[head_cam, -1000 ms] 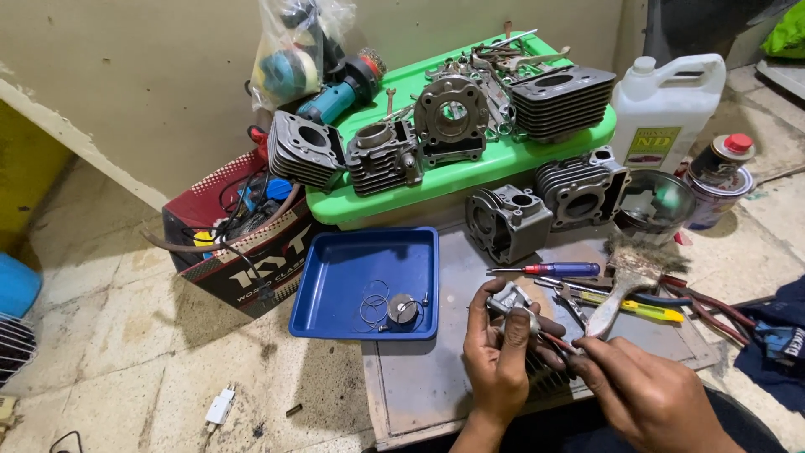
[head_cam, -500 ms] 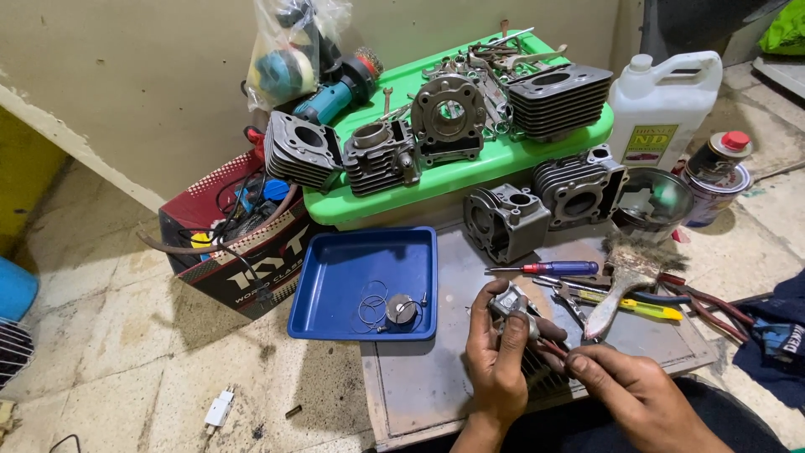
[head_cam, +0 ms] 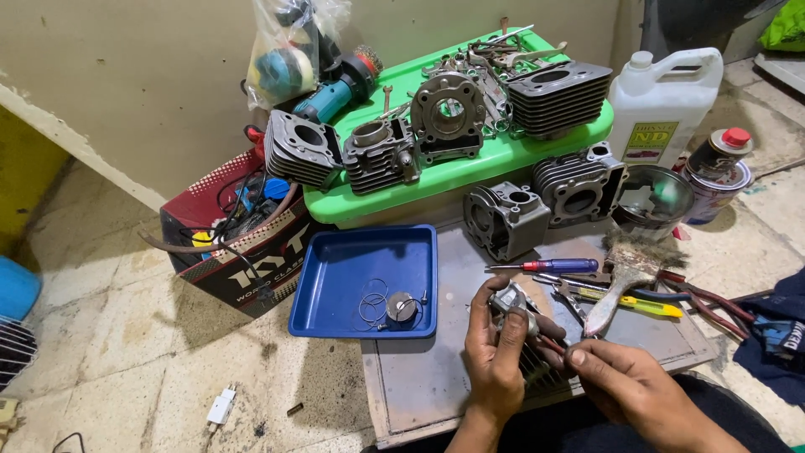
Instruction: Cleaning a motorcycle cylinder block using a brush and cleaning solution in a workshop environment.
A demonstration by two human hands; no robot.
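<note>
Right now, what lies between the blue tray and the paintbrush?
In the head view, the left hand holding a small metal part lies between the blue tray and the paintbrush.

A blue tray (head_cam: 335, 285) with thin rings and a small round part sits in front of the green crate (head_cam: 470, 172), which carries 4 finned engine cylinders. Right of the crate stand a white jug (head_cam: 671, 101) and a spray can (head_cam: 719, 155); left of it, a red box (head_cam: 226, 235) of cables.
</note>
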